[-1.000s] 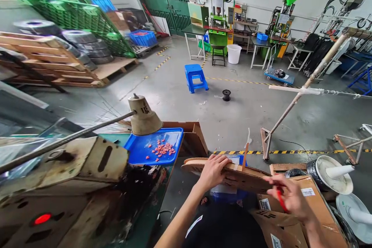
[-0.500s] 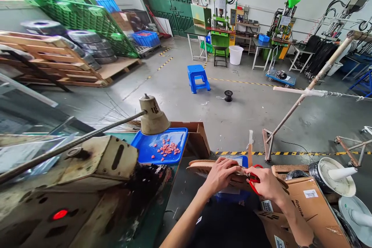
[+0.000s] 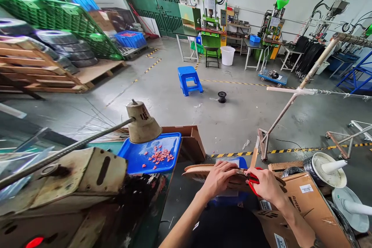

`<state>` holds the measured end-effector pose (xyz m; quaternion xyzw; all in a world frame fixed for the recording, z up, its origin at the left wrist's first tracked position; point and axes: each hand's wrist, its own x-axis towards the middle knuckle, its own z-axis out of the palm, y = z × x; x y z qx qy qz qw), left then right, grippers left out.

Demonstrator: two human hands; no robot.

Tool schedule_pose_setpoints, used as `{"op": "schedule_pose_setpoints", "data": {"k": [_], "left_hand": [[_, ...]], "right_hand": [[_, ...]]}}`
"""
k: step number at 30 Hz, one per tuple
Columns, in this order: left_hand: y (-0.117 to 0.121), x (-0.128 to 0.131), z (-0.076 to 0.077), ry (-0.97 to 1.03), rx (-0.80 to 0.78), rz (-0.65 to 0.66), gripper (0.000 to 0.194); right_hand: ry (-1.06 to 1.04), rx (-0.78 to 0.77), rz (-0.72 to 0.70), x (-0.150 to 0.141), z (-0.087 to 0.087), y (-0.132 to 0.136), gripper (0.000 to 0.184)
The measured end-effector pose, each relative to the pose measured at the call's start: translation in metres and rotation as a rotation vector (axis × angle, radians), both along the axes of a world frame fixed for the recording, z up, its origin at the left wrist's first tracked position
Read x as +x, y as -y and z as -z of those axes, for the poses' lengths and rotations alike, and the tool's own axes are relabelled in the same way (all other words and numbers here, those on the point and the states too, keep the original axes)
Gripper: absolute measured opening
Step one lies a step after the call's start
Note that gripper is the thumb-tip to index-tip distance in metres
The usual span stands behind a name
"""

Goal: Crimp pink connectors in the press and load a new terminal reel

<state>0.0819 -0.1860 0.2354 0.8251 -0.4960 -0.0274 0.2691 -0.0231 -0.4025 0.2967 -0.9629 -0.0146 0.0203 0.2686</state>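
Note:
In front of my body lies a brown cardboard reel (image 3: pixel 197 170), seen nearly edge-on. My left hand (image 3: pixel 218 178) rests over its upper edge, fingers bent around the rim near the middle. My right hand (image 3: pixel 266 186) is closed on red-handled scissors (image 3: pixel 253 180), their dark metal end pointing left toward my left fingertips at the reel. A narrow brown strip (image 3: pixel 255 156) rises from behind the reel beside the scissors. What the blades touch is too small to make out. Beneath the reel, a blue object (image 3: pixel 228 200) is partly hidden.
To the left, a worn machine (image 3: pixel 87 178) and a lamp (image 3: pixel 143 124) stand by a blue tray (image 3: pixel 171 139) of small orange pieces. On the right are a cardboard box (image 3: pixel 314 201), white-flanged spools (image 3: pixel 327 174) and a metal stand (image 3: pixel 286 110). A blue stool (image 3: pixel 188 73) stands ahead.
The view has turned slightly right, so the surroundings sit further left. Both hands stay at the reel, the scissors still in my right hand. The brown strip now leans more to the right.

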Motion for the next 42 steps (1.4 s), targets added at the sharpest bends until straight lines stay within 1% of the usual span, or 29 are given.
{"op": "schedule_pose_setpoints", "data": {"k": [6, 9, 14, 18, 22, 24, 28, 30, 31, 33, 35, 39, 42], "left_hand": [[0.0, 0.003, 0.0, -0.005, 0.013, 0.01, 0.038], [0.003, 0.005, -0.003, -0.017, 0.019, 0.008, 0.035], [0.01, 0.01, -0.006, -0.049, 0.034, 0.009, 0.028], [0.013, 0.014, -0.008, -0.071, 0.045, 0.006, 0.034], [0.012, 0.016, -0.014, -0.09, 0.051, -0.007, 0.04], [0.011, 0.016, -0.017, -0.103, 0.053, -0.008, 0.041], [0.009, 0.015, -0.022, -0.143, 0.061, 0.008, 0.043], [0.009, 0.015, -0.024, -0.163, 0.063, 0.013, 0.044], [0.01, 0.014, -0.024, -0.171, 0.063, 0.015, 0.044], [0.01, 0.014, -0.025, -0.185, 0.063, 0.012, 0.046], [0.011, 0.015, -0.026, -0.196, 0.062, 0.005, 0.047], [0.012, 0.016, -0.027, -0.218, 0.052, -0.003, 0.048], [0.011, 0.015, -0.028, -0.244, 0.035, 0.0, 0.047]], "right_hand": [[-0.02, -0.007, -0.007, 0.002, 0.001, 0.001, 0.03], [-0.034, -0.012, -0.003, 0.006, -0.001, 0.004, 0.029], [-0.074, -0.002, -0.007, 0.015, -0.005, 0.013, 0.022], [-0.091, 0.028, -0.028, 0.02, -0.011, 0.022, 0.016], [-0.077, 0.06, -0.005, 0.019, -0.019, 0.026, 0.007], [-0.076, 0.081, 0.009, 0.016, -0.025, 0.027, 0.011], [-0.126, 0.176, -0.016, 0.006, -0.044, 0.032, 0.031], [-0.152, 0.158, -0.045, 0.002, -0.05, 0.035, 0.037], [-0.16, 0.113, -0.064, 0.001, -0.052, 0.037, 0.037], [-0.171, 0.002, -0.101, 0.001, -0.051, 0.039, 0.032], [-0.188, -0.063, -0.132, 0.002, -0.047, 0.041, 0.028], [-0.212, -0.066, -0.166, 0.008, -0.036, 0.043, 0.037], [-0.221, -0.041, -0.193, 0.012, -0.029, 0.044, 0.037]]}}
